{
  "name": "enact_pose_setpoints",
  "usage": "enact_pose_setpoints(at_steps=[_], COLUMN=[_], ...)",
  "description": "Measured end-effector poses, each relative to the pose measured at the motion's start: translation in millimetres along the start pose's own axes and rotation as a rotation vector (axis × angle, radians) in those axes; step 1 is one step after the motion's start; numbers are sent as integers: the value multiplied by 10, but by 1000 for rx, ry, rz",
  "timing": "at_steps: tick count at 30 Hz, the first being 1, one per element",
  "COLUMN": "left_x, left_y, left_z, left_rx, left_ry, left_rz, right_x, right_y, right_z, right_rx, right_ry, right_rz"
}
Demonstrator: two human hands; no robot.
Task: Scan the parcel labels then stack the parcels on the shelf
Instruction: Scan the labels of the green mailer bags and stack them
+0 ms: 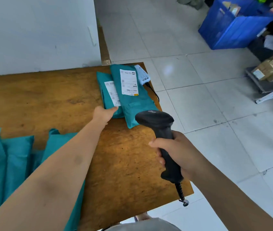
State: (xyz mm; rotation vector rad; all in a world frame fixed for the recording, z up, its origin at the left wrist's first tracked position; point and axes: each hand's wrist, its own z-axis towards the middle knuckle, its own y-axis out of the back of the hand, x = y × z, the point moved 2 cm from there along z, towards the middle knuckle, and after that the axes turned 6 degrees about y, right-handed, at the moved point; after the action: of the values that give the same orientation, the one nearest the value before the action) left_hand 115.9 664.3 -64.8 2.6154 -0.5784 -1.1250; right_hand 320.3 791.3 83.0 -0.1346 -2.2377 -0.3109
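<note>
We had larger parcel (137, 104) and smaller parcel (103, 76) label-up at the table (49, 97) corner for scanning. Right hand (179, 152) curled round scanner (157, 122); left hand (104, 114), fingers straight together, steadying the smaller.

Single view on record: a wide-angle camera worn at head height, above and behind both hands, facing forward and steeply down. The left hand (105, 115) and right hand (177, 154) lie close, near mid-frame, with the desk (49, 100) beneath them. The tiled floor (207, 90) lies beyond and outboard of the right hand.
</note>
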Motion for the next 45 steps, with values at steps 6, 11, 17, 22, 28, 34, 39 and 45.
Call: enact_pose_setpoints(at_steps=[6, 11, 17, 22, 28, 34, 39, 45], left_x=[38, 66, 133, 361, 455, 554, 606, 851], left_y=[-156, -29, 715, 1467, 1522, 583, 65, 281], left_z=[126, 11, -429, -802, -1106, -932, -730, -989], left_rx=[9, -13, -278, -296, 346, 430, 180, -209], left_ry=[118, 101, -161, -325, -216, -332, -441, -357], left_rz=[-242, -375, -405, -478, -65, 632, 596, 438], right_x=[-155, -163, -161, -208, -258, -421, -615, -752], right_y=[167, 117, -109, -220, -175, -45, 38, -52], right_z=[-40, -8, 27, 3, -38, -147, -215, -244], right_rx=[-32, 4, 95, 144, 139, 114, 95, 162], right_ry=[-71, -68, -52, -37, -3, -46, -117, -150], right_rz=[51, 41, 43, 36, 61, 29, -11, -20])
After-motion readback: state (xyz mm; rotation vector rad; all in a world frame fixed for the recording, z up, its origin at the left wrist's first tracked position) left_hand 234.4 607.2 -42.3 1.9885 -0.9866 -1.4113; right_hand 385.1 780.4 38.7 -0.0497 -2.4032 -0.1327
